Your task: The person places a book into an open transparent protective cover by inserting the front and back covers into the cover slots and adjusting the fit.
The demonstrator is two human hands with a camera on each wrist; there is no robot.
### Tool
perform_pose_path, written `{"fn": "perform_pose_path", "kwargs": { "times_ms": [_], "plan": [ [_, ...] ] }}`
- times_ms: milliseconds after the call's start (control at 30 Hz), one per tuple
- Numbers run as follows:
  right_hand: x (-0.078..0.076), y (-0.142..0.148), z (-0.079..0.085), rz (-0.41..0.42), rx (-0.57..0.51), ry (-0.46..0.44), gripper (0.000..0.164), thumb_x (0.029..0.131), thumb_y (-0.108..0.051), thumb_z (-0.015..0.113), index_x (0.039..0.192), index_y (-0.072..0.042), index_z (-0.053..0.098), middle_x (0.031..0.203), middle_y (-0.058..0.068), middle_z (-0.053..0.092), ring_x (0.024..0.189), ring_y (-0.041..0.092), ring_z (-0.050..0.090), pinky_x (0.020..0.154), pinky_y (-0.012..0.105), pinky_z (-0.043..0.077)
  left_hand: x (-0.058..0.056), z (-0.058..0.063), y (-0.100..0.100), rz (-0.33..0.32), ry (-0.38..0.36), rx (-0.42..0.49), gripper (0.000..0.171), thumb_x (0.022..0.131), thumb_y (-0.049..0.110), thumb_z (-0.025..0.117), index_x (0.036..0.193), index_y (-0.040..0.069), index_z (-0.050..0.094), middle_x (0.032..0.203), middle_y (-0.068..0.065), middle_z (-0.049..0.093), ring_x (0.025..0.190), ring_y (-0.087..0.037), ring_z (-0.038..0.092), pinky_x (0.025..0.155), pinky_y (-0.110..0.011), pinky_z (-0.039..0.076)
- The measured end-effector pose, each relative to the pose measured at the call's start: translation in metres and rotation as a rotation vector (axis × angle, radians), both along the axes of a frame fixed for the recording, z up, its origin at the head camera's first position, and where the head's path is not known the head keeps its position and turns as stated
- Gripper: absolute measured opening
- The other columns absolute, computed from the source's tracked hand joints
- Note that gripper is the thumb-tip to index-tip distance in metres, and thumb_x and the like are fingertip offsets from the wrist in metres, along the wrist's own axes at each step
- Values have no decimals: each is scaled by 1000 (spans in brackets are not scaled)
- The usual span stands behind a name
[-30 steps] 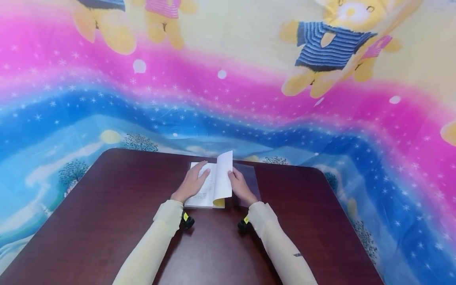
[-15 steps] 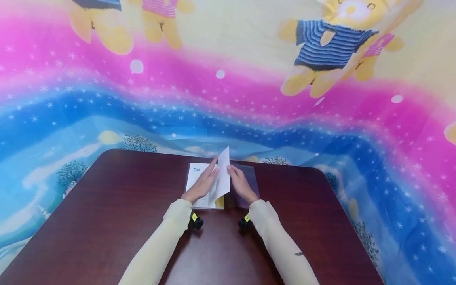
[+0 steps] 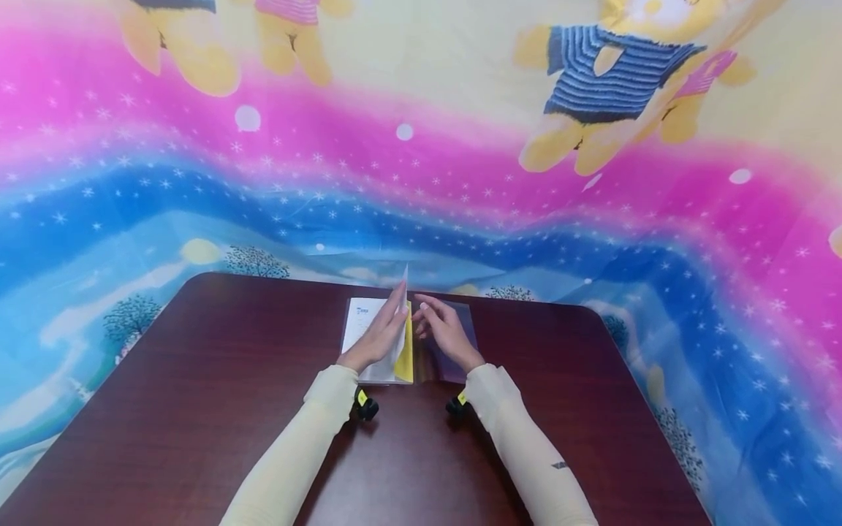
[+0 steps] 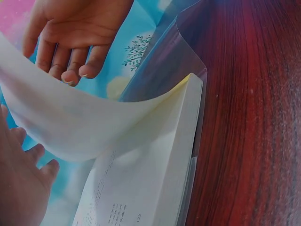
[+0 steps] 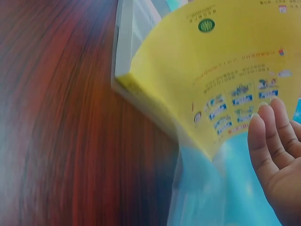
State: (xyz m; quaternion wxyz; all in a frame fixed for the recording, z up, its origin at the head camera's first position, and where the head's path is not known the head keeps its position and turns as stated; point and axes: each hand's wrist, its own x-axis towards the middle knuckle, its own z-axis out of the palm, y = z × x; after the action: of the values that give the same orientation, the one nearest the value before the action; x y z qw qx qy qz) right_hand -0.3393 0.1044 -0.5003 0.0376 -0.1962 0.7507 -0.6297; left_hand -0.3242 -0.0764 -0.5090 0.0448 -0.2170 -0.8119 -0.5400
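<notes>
A book point(image 4: 136, 179) with white printed pages lies on the table, its yellow back cover point(image 5: 230, 52) lifted upright and bowed. Flat against the white inner side of that cover, or very near it, is my left hand point(image 3: 378, 337), fingers straight; exact contact cannot be told. On the yellow outer side, my right hand point(image 3: 449, 334) hovers with loosely bent fingers and grips nothing. A clear plastic book jacket point(image 3: 463, 329) spreads out to the right from under the book, below my right hand. Small printed pictures and text show on the yellow side in the right wrist view.
The dark red-brown wooden table point(image 3: 197, 409) extends around the book, its far edge just behind it. A printed cloth curtain point(image 3: 421, 190) with bears and snowflakes hangs beyond that edge.
The lifted cover has swung from right to nearly upright. My left hand moved right, to the cover's inner side. My right hand has let go of the cover and drawn slightly away.
</notes>
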Motion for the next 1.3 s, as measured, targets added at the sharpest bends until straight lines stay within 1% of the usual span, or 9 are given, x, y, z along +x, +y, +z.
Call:
{"fn": "perform_pose_path", "kwargs": {
  "times_ms": [133,333,433,533,700,967,1067,1200,1300],
  "plan": [
    [-2,14,0,21,71,20,43,110,-19,46,149,-2,48,114,33,64,95,50,64,85,57,57,-1,-2,2,-8,20,-16,60,112,28,32,165,17,8,172,-4,6,158,-24,6,127,-48,8],
    [-11,44,-12,31,269,92,49,105,-16,57,151,-3,47,127,23,66,114,39,66,98,53,54,-2,-4,4,4,60,-114,62,110,32,37,165,19,13,172,-5,8,158,-25,8,127,-52,12],
    [-12,62,-16,60,423,98,54,103,-20,62,153,-5,46,145,18,57,133,36,55,108,55,47,-1,-7,5,2,56,-142,62,110,34,38,165,19,14,172,-7,8,158,-27,8,126,-54,11],
    [-10,76,-18,115,572,85,63,100,-26,68,155,-7,43,161,15,39,147,36,38,114,56,40,1,-10,6,1,39,-166,63,109,36,41,165,20,16,172,-5,10,158,-30,10,126,-55,12],
    [-6,86,-17,207,731,10,80,93,-31,76,159,-8,36,169,14,20,155,37,19,117,57,35,2,-13,7,15,15,-210,63,107,39,45,164,18,24,172,-1,13,158,-34,9,125,-57,11],
    [-2,90,-11,272,828,-75,86,91,-27,78,161,-12,29,171,12,10,157,38,6,120,61,26,3,-13,9,9,-42,-260,59,109,40,41,162,17,30,172,-2,15,158,-32,2,125,-60,9],
    [-1,91,-9,294,849,-89,87,92,-29,77,162,-15,26,172,10,8,157,38,3,121,60,25,2,-13,8,-45,-8,-282,53,111,28,35,161,12,31,170,-8,18,157,-37,5,124,-62,9],
    [0,93,-7,299,849,-87,88,93,-30,76,163,-15,25,172,9,6,157,37,2,121,60,25,-4,-12,3,-119,42,-261,52,107,12,39,158,5,34,168,-16,22,155,-43,10,123,-64,9],
    [1,94,-8,300,839,-86,88,93,-31,75,163,-15,24,172,9,6,157,38,2,121,61,23,-7,-14,-1,-133,-7,-221,58,103,12,47,159,8,34,169,-12,21,156,-40,9,123,-63,8]
  ]
}}
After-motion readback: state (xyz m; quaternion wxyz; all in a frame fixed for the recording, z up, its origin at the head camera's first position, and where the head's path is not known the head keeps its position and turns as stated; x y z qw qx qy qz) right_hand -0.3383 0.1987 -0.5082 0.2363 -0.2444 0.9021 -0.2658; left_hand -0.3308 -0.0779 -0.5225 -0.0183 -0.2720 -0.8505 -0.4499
